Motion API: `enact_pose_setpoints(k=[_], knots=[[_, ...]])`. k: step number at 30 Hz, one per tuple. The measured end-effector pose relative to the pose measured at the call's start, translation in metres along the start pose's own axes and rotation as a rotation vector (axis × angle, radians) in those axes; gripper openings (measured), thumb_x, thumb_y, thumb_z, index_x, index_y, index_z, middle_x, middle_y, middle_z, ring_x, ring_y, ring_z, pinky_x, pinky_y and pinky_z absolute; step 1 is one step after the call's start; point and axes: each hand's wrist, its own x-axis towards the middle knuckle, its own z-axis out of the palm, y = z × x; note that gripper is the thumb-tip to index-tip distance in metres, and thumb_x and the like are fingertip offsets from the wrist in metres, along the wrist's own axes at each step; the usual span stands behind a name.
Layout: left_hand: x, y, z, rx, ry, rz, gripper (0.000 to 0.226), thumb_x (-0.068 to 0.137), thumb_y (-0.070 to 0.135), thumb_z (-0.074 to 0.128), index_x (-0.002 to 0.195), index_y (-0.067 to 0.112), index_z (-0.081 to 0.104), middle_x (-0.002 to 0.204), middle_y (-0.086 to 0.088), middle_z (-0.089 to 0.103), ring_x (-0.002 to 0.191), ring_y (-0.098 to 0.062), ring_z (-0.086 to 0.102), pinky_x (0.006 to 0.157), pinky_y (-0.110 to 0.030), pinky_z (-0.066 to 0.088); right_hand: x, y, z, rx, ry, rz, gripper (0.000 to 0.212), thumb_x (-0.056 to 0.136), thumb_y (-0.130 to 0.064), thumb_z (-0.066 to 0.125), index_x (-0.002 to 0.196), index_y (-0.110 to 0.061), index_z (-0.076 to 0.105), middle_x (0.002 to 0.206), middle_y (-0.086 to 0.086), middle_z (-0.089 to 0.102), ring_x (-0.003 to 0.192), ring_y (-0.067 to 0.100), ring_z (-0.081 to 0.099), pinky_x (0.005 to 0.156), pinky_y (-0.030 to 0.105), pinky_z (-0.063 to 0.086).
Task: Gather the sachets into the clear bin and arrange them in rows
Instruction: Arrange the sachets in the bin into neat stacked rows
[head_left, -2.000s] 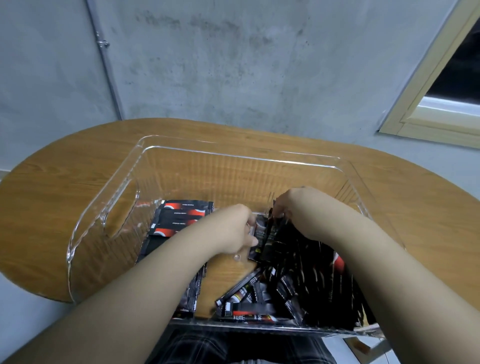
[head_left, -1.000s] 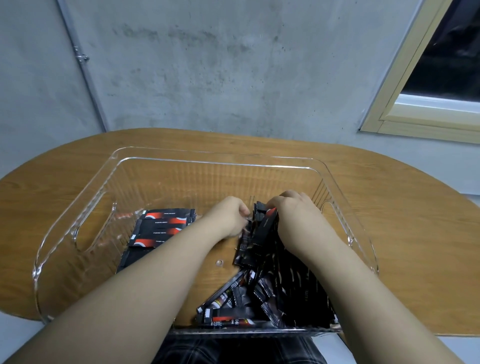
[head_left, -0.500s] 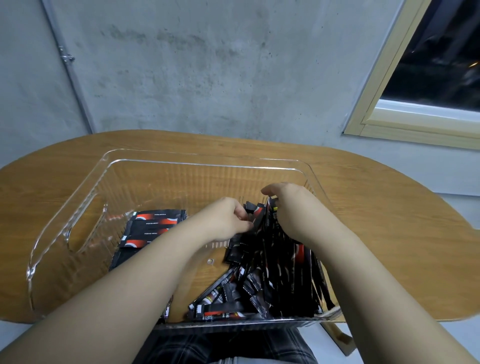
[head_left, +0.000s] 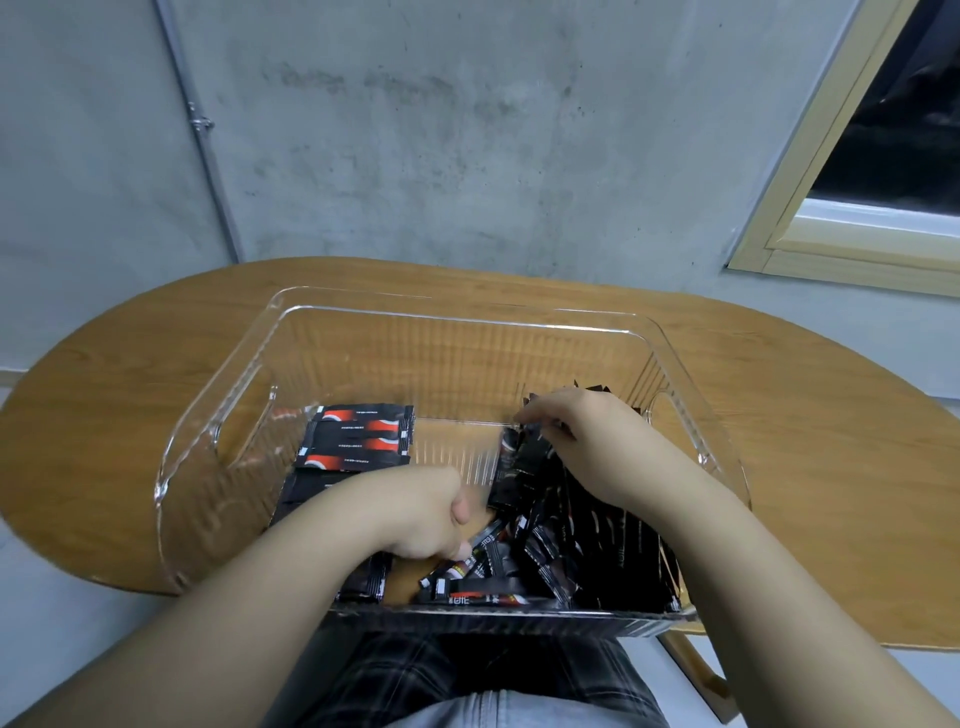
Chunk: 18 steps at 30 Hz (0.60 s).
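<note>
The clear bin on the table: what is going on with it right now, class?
A person is sorting black sachets inside the clear bin on the wooden table. A flat row of sachets already lies at the bin's left side. The right hand holds up the standing bundle of sachets on the right, while the left hand reaches into the loose sachets near the front wall. Sorting is unfinished.

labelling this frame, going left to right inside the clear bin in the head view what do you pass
Handle cutout in the clear bin → flat row of sachets → left hand → loose sachets → right hand over the upright sachets → right bin wall.
</note>
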Motion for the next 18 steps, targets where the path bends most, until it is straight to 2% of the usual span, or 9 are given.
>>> enact_pose_setpoints(k=[4, 7, 8, 10, 13, 16, 18], knots=[[0.002, 0.008, 0.003, 0.043, -0.011, -0.025, 0.043, 0.089, 0.028, 0.065, 0.127, 0.012, 0.054, 0.123, -0.003, 0.061, 0.112, -0.022, 0.057, 0.097, -0.03, 0.044, -0.001, 0.001, 0.001, 0.01, 0.009, 0.001, 0.036, 0.093, -0.002, 0.042, 0.116, -0.018, 0.066, 0.112, -0.005, 0.066, 0.106, 0.013, 0.057, 0.074, 0.014, 0.031], [0.002, 0.015, 0.005, 0.099, -0.029, -0.033, 0.028, 0.09, 0.028, 0.063, 0.111, 0.011, 0.056, 0.112, -0.003, 0.06, 0.102, -0.024, 0.057, 0.09, -0.028, 0.045, -0.001, 0.0, 0.003, 0.015, 0.003, 0.005, 0.036, 0.093, -0.003, 0.042, 0.116, -0.019, 0.066, 0.115, -0.005, 0.066, 0.109, 0.012, 0.056, 0.079, 0.015, 0.035], [0.002, 0.018, 0.005, 0.125, -0.033, -0.037, 0.035, 0.091, 0.028, 0.061, 0.117, 0.005, 0.057, 0.114, -0.005, 0.06, 0.104, -0.024, 0.057, 0.092, -0.03, 0.045, -0.002, 0.0, 0.003, 0.018, 0.001, 0.007, 0.036, 0.094, -0.003, 0.042, 0.116, -0.019, 0.066, 0.116, -0.005, 0.065, 0.11, 0.012, 0.056, 0.078, 0.013, 0.034], [0.001, 0.023, 0.005, 0.185, -0.03, -0.037, 0.039, 0.092, 0.026, 0.06, 0.125, 0.004, 0.056, 0.113, -0.006, 0.058, 0.105, -0.024, 0.056, 0.093, -0.031, 0.044, -0.002, 0.0, 0.004, 0.019, 0.002, 0.008, 0.037, 0.094, -0.003, 0.041, 0.117, -0.018, 0.065, 0.117, -0.004, 0.065, 0.11, 0.012, 0.055, 0.077, 0.011, 0.033], [0.001, 0.028, 0.003, 0.218, -0.028, -0.036, 0.038, 0.091, 0.024, 0.061, 0.123, 0.003, 0.057, 0.1, -0.003, 0.054, 0.091, -0.019, 0.051, 0.089, -0.029, 0.046, -0.002, 0.001, 0.007, 0.012, 0.007, 0.009, 0.036, 0.094, -0.003, 0.041, 0.116, -0.019, 0.066, 0.117, -0.004, 0.064, 0.11, 0.012, 0.054, 0.08, 0.015, 0.035], [0.004, 0.029, 0.004, 0.209, -0.005, -0.048, 0.036, 0.089, 0.025, 0.062, 0.119, 0.006, 0.058, 0.081, 0.003, 0.05, 0.086, -0.016, 0.049, 0.079, -0.025, 0.045, -0.003, 0.002, 0.006, 0.008, 0.022, -0.001, 0.035, 0.094, -0.004, 0.041, 0.115, -0.017, 0.066, 0.116, -0.002, 0.064, 0.11, 0.014, 0.054, 0.08, 0.017, 0.035], [0.004, 0.029, 0.004, 0.192, 0.011, -0.061, 0.034, 0.088, 0.025, 0.062, 0.117, 0.008, 0.059, 0.079, 0.003, 0.049, 0.083, -0.016, 0.049, 0.072, -0.024, 0.042, -0.003, 0.0, 0.004, 0.01, 0.029, -0.016, 0.035, 0.094, -0.003, 0.041, 0.112, -0.016, 0.067, 0.113, -0.001, 0.065, 0.108, 0.016, 0.054, 0.08, 0.02, 0.036]])
